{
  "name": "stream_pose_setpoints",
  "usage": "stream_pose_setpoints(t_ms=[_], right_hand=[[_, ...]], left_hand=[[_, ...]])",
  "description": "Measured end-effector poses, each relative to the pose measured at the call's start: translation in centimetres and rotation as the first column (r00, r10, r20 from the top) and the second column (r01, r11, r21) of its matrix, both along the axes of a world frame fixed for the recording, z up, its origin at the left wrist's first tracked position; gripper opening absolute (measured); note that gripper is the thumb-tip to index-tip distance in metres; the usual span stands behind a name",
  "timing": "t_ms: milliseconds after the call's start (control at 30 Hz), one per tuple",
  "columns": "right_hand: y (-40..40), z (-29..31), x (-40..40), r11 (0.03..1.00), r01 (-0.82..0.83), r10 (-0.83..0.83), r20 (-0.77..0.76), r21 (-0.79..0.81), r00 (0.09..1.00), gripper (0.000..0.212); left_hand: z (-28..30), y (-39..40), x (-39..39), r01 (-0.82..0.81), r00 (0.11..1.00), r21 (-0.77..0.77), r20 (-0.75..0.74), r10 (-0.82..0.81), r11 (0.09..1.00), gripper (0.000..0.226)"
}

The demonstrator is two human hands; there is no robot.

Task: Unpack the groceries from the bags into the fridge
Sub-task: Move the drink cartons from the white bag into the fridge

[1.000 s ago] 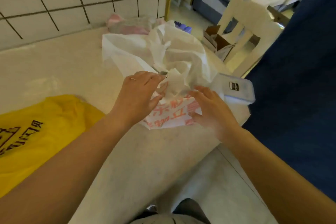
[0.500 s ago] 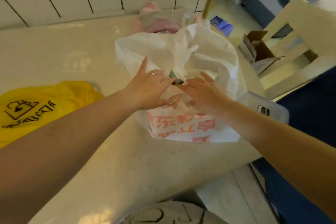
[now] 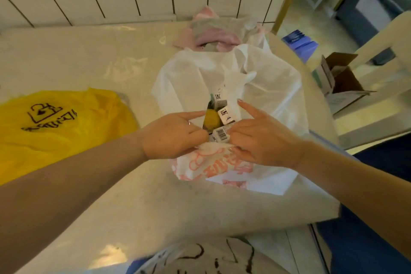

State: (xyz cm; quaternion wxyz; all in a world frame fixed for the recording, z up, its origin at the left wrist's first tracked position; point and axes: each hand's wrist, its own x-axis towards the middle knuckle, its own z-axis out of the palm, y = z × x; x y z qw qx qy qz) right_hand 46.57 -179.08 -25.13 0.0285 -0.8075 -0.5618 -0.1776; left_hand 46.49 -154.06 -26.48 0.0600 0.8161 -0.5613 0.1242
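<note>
One yellow bag point(image 3: 60, 122) is lying at centre left on the table point(image 3: 111, 55). One left hand point(image 3: 171, 134) and one right hand point(image 3: 258, 138) are pinching open one white bag point(image 3: 266, 87) at centre, forefingers extended; inside, several white packages point(image 3: 224, 113) and one yellow item point(image 3: 212, 119) are showing.
</note>
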Motion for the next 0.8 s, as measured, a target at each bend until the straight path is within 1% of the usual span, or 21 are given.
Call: stream_pose_setpoints(t_ms=[100, 200, 267, 333, 433, 533, 567, 600, 633, 667, 733, 800], right_hand=[[-0.9, -0.6, -0.9, 1.0, -0.008, 0.008, -0.095, 0.006, 0.995, 0.04], [-1.8, -1.1, -1.9, 0.995, 0.095, -0.098, -0.14, -0.027, 0.985, 0.057], [-2.5, -1.4, -2.9, 0.99, 0.134, -0.139, -0.177, -0.039, 0.974, 0.06], [-3.2, -2.2, -4.2, 0.984, 0.169, -0.175, -0.223, -0.046, 0.959, 0.062], [-4.0, -3.4, -6.3, 0.943, 0.33, -0.329, -0.211, -0.033, 0.92, 0.059], [-4.3, -4.4, -8.2, 0.862, 0.505, -0.505, -0.183, -0.048, 0.844, 0.056], [-4.3, -4.5, -8.7, 0.829, 0.552, -0.559, -0.183, -0.092, 0.809, 0.052], [-4.2, -4.7, -9.2, 0.791, 0.587, -0.611, -0.206, -0.172, 0.764, 0.046], [-4.2, -4.7, -9.6, 0.751, 0.609, -0.659, -0.261, -0.254, 0.705, 0.041], [-4.3, -4.7, -10.0, 0.707, 0.635, -0.707, -0.325, -0.312, 0.627, 0.038], [-4.4, -5.1, -10.7, 0.634, 0.692, -0.766, -0.404, -0.346, 0.5, 0.038], [-4.3, -5.8, -11.5, 0.593, 0.735, -0.781, -0.456, -0.33, 0.426, 0.047]], left_hand=[[0.0, -1.0, -1.7, -0.027, 0.995, 0.006, -0.097, 0.027, 1.0, 0.02], [-1.1, -1.4, -3.2, -0.049, 0.985, 0.054, -0.161, 0.058, 0.997, 0.045], [-2.0, -1.6, -4.3, -0.043, 0.985, 0.079, -0.165, 0.056, 0.996, 0.052], [-2.6, -1.8, -5.3, -0.04, 0.986, 0.068, -0.158, 0.05, 0.997, 0.053], [-3.3, -2.0, -6.4, -0.055, 0.99, 0.038, -0.125, 0.06, 0.998, 0.056], [-4.4, -2.4, -7.3, -0.064, 0.99, 0.046, -0.121, 0.069, 0.997, 0.051], [-4.8, -2.6, -7.5, -0.063, 0.99, 0.055, -0.124, 0.069, 0.997, 0.05], [-5.2, -2.8, -7.8, -0.063, 0.99, 0.065, -0.123, 0.07, 0.996, 0.05], [-5.6, -3.0, -8.1, -0.065, 0.99, 0.08, -0.122, 0.075, 0.995, 0.05], [-5.8, -3.1, -8.4, -0.073, 0.989, 0.091, -0.119, 0.083, 0.993, 0.05], [-6.2, -3.2, -8.9, -0.083, 0.988, 0.086, -0.122, 0.093, 0.993, 0.049], [-6.7, -3.0, -9.7, -0.086, 0.988, 0.075, -0.121, 0.095, 0.993, 0.048]])
